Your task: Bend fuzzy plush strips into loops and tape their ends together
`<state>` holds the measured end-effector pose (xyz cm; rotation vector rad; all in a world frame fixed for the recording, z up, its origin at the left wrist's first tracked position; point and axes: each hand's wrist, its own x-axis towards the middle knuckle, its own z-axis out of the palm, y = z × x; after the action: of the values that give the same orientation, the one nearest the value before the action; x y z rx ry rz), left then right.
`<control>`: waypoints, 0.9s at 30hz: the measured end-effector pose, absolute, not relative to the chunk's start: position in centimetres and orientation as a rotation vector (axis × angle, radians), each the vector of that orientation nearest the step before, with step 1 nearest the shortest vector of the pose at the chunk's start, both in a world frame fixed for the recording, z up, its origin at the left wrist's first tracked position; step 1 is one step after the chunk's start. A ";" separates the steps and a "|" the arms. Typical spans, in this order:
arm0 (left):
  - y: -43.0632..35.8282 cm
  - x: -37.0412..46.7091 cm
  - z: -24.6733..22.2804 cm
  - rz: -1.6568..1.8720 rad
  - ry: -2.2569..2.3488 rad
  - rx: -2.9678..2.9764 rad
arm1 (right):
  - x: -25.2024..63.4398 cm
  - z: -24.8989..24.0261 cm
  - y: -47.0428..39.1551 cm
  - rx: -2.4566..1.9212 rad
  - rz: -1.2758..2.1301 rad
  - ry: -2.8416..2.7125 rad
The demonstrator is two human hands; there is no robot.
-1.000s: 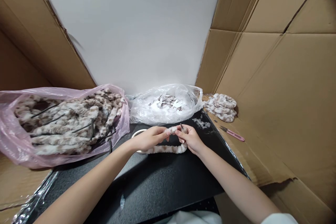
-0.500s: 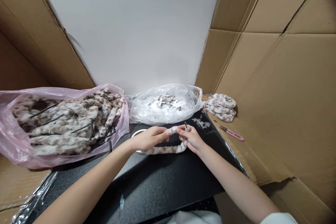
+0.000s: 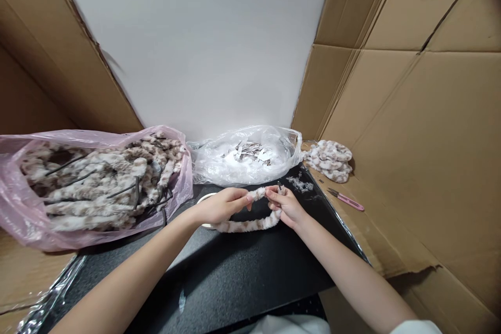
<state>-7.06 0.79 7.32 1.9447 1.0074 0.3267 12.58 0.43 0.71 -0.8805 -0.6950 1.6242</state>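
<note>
A fluffy white-and-brown strip curves in a loop above the black tabletop, between and below my hands. My left hand pinches one part of it between thumb and fingers. My right hand is closed on the strip at the right, where a short dark tip sticks up between the fingers. A white ring-shaped object lies partly hidden behind my left hand and wrist.
A pink bag of fluffy strips with dark cords stands left. Behind my hands lies a clear bag with scraps. At right are a fluffy bundle and a pink-handled tool on cardboard.
My right hand has shifted very slightly to the right with the strip in it. My left hand is nearly unmoved.
</note>
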 end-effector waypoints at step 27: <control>1.8 -7.5 5.7 0.302 0.790 1.415 | 13.1 0.6 0.3 -0.930 1.530 -0.990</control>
<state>-7.53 1.83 5.70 1.4146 0.7896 0.3016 13.14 0.28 0.58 -0.9302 -0.9903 1.5303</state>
